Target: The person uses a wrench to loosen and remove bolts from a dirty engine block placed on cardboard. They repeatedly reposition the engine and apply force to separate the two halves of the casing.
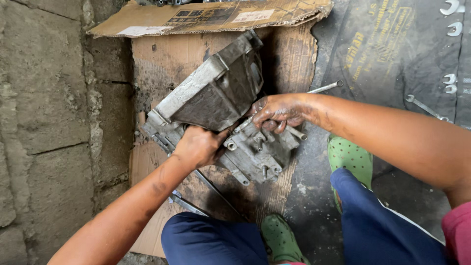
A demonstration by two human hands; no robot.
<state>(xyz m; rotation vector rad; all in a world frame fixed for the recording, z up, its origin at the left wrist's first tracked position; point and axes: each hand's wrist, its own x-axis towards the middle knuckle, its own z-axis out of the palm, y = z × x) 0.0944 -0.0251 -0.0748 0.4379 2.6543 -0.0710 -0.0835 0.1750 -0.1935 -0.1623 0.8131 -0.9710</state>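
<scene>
The left hand (198,145) is closed around the near edge of a grey metal engine casing (216,93), and the right hand (277,113) grips its right side with curled fingers. The casing lies on cardboard (162,59), its long axis slanting up to the right, away from both hands. Wrenches (449,22) lie well apart.
</scene>
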